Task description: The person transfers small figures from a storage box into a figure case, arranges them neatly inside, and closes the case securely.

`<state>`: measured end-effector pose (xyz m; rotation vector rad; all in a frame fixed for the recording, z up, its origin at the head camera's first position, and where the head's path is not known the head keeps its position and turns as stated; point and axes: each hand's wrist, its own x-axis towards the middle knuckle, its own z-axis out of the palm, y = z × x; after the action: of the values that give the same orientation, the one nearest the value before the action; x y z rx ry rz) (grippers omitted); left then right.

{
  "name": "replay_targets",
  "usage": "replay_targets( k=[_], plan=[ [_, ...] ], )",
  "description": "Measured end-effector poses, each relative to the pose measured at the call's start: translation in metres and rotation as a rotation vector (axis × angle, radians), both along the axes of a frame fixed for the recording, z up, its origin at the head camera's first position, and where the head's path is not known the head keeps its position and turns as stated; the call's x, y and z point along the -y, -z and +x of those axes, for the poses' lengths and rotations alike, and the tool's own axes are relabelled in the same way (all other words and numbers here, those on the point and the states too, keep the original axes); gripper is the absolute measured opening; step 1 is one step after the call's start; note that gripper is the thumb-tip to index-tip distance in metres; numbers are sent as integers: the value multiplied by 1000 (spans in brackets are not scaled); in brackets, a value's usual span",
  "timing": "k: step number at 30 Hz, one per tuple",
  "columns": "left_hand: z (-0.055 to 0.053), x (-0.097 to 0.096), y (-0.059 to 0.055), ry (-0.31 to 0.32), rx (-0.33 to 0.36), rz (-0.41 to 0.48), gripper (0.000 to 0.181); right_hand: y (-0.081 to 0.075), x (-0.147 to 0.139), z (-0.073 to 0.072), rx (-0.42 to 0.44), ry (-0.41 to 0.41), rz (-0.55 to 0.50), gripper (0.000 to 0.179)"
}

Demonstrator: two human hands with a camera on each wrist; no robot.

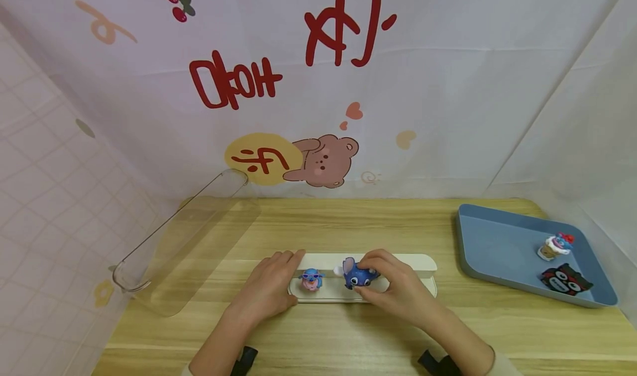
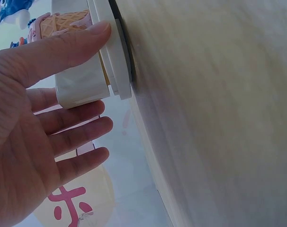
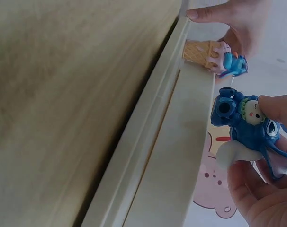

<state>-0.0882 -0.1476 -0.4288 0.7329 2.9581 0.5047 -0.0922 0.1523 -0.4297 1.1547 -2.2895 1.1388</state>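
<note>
A long white stepped display stand [image 1: 415,261] lies across the wooden table in front of me. My left hand [image 1: 269,287] grips its left end, the thumb [image 2: 82,47] at the front edge and the fingers behind. Close to that hand, a small blue figurine in a waffle cone with pink icing [image 3: 200,52] stands on the stand. My right hand [image 1: 405,293] pinches a blue big-eared figurine [image 1: 359,276] between thumb and fingers. In the right wrist view this blue figurine [image 3: 252,123] shows a small white-faced doll on its front and appears beside the stand's upper step.
A blue-grey tray [image 1: 497,249] at the right bears a cone figurine [image 1: 554,247] and a flat black-and-red owl-faced piece [image 1: 566,280]. At the left lies a long transparent cover [image 1: 194,254]. A white printed cloth [image 1: 438,88] hangs behind the table [image 1: 338,337].
</note>
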Motion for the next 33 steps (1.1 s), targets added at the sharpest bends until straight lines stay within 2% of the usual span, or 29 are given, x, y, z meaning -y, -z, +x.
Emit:
replay_targets(
  k=[11, 20, 33],
  plan=[
    [-1, 0, 0, 5, -13, -16, 96, 8, 3, -1, 4, -27, 57, 44],
    [0, 0, 0, 2, 4, -7, 96, 9, 6, -1, 19, -18, 118, 41],
    [0, 0, 1, 5, -17, -2, 97, 12, 10, 0, -34, -13, 178, 41]
  ],
)
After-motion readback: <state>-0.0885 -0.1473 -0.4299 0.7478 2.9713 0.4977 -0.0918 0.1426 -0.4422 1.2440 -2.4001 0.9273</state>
